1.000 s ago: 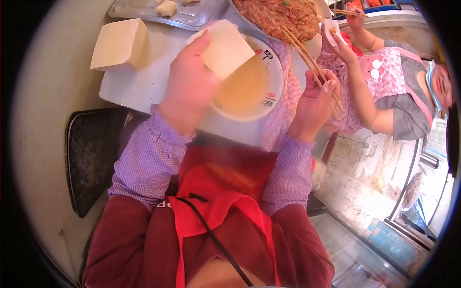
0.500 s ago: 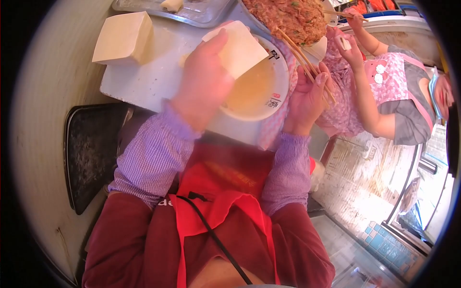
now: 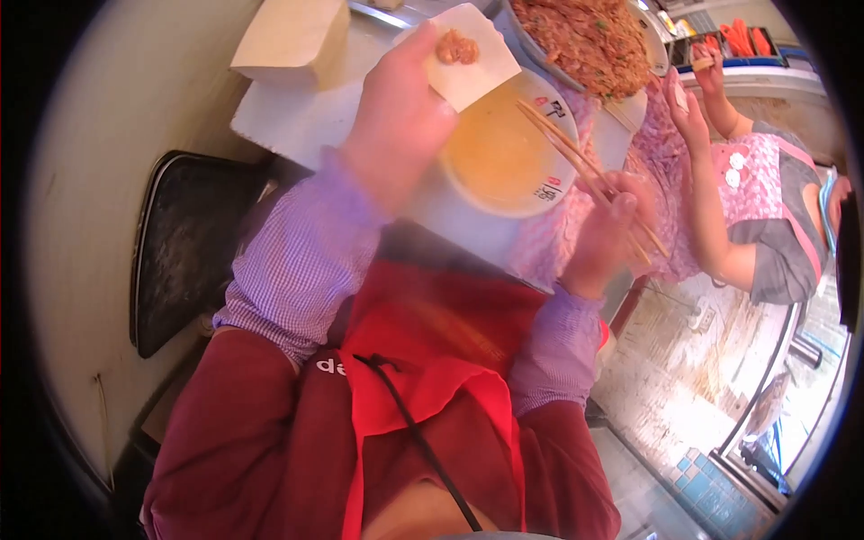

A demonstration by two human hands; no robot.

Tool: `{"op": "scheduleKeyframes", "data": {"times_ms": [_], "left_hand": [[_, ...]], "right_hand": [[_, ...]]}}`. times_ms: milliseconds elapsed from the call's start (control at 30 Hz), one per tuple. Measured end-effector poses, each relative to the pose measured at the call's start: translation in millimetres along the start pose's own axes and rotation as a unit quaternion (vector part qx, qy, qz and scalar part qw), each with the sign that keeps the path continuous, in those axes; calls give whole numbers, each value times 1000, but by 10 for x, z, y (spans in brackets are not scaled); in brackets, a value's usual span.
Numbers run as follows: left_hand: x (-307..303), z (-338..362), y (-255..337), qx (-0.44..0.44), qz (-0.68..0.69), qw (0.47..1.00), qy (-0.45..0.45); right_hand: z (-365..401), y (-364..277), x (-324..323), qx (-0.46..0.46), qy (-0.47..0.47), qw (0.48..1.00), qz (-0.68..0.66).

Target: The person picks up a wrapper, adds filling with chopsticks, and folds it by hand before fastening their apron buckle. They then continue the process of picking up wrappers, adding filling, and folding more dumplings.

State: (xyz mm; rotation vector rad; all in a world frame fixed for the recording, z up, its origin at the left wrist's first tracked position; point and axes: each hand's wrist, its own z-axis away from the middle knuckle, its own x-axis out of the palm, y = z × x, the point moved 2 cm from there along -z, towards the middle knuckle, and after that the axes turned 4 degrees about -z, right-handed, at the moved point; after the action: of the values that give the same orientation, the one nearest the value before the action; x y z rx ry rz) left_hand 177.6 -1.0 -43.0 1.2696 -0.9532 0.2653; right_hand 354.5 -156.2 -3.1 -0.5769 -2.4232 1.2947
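Observation:
My left hand [image 3: 409, 112] grips a square wonton wrapper [image 3: 472, 76] by its left side, over the rim of a white bowl. A small dab of meat filling [image 3: 457, 47] lies on the wrapper. In my right hand [image 3: 616, 229] is a pair of chopsticks [image 3: 589, 166], their tips above the bowl [image 3: 551, 193] of yellowish liquid [image 3: 495, 148]. Behind the bowl stands a big basin of minced meat filling [image 3: 585, 40]. A tall stack of wrappers [image 3: 292, 40] rests on the table to the left of my left hand.
A metal tray [image 3: 382, 13] lies at the table's [image 3: 288, 121] back edge. A co-worker in a pink apron [image 3: 760, 175] works on the right, holding a wrapper. A black chair [image 3: 193, 243] stands at left.
A dab of meat filling now sits on the wrapper, which was bare before. My right hand with the chopsticks has shifted slightly right and down in view. The whole view has also shifted.

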Motion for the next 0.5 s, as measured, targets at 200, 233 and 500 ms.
{"op": "scheduleKeyframes", "data": {"times_ms": [200, 233, 500], "left_hand": [[217, 84, 93, -39, 122, 991, 38], [314, 136, 107, -111, 271, 956, 37], [480, 238, -68, -113, 175, 978, -4]], "right_hand": [[-67, -38, -58, 68, 62, 991, 97], [-60, -48, -31, 68, 64, 990, 101], [-16, 26, 196, -47, 50, 997, 20]]}}
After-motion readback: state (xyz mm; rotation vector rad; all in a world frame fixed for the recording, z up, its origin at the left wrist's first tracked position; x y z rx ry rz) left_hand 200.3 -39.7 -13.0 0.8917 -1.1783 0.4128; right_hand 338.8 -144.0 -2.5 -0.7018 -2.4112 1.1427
